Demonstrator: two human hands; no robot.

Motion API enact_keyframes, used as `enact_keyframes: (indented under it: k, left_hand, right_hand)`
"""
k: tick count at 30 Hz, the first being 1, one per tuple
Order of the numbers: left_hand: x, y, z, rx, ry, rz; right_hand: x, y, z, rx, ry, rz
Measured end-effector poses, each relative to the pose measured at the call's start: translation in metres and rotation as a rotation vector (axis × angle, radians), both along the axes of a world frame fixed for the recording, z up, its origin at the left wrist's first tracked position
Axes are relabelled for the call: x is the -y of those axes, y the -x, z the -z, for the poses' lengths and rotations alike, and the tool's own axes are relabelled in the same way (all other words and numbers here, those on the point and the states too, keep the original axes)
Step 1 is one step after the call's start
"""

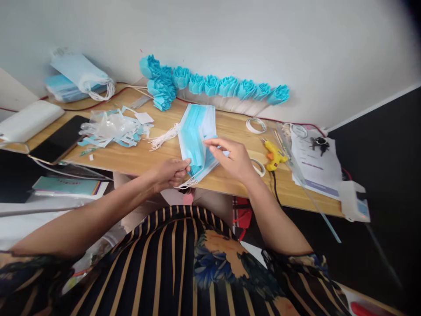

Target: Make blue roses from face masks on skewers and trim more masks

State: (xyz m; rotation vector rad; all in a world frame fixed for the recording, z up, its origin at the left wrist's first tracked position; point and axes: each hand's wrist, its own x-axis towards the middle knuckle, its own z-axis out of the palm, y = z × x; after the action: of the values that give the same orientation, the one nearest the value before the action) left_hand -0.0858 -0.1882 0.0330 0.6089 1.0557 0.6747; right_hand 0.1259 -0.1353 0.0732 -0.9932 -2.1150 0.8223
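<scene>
A blue pleated face mask (192, 151) lies over other masks near the front edge of the wooden table (158, 162). My left hand (173, 172) is closed, with thumb and fingers pinching the mask's lower left corner. Thumb and forefinger of my right hand (232, 158) close on the mask's right side, and its other fingers are bent. White ear loops (164, 137) spread out to the left, and more loops hang below my left fingers. Part of the lower masks is hidden by the top one and by my right hand.
Blue paper-like flowers (212, 84) line the wall. Left are cut scraps (113, 129), a phone (59, 138) and a mask stack (79, 74). Right are tape rolls (256, 125), a yellow glue gun (274, 156) with a cord, papers (314, 160) and keys (319, 145).
</scene>
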Motion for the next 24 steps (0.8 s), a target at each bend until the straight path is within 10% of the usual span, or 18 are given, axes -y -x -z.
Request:
enact_keyframes:
  k: [6, 10, 17, 24]
  left_hand:
    - [0.008, -0.002, -0.013, -0.046, 0.051, -0.047]
    - [0.019, 0.002, -0.006, -0.045, 0.026, -0.087]
    - [0.033, 0.003, 0.010, 0.005, 0.055, -0.126]
    - [0.041, 0.012, 0.025, 0.264, 0.007, -0.146]
  right_hand:
    - [-0.023, 0.006, 0.007, 0.179, -0.087, -0.013]
    - [-0.045, 0.002, 0.021, 0.293, 0.109, 0.216]
    - [-0.038, 0.046, 0.038, 0.086, 0.452, 0.089]
    - [0.003, 0.022, 0.029, -0.050, 0.137, 0.376]
